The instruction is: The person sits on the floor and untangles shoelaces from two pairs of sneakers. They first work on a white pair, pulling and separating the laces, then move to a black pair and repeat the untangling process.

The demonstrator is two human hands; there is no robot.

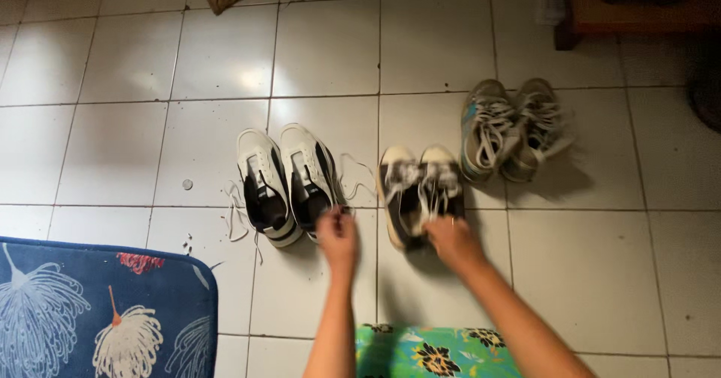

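Reaching down to two pairs of shoes on a white tile floor (586,273), one hand per pair.

Left hand (337,235) sits at the heel of the right-hand shoe of the white pair (289,182), centre frame; cannot tell if its fingers pinch the heel or just touch. Right hand (453,240) is closed over the heel edge of the dark canvas pair (419,194), just right of centre. Both pairs have long axes running up-down in frame, toes toward the top, heels toward the person; the white pair leans slightly left. Loose white laces spill to both sides. Grey sneaker pair (511,130) lies upper right, apart. Blue mat (105,310) fills lower left, green floral cloth (432,352) at bottom edge. Open tile left and above.
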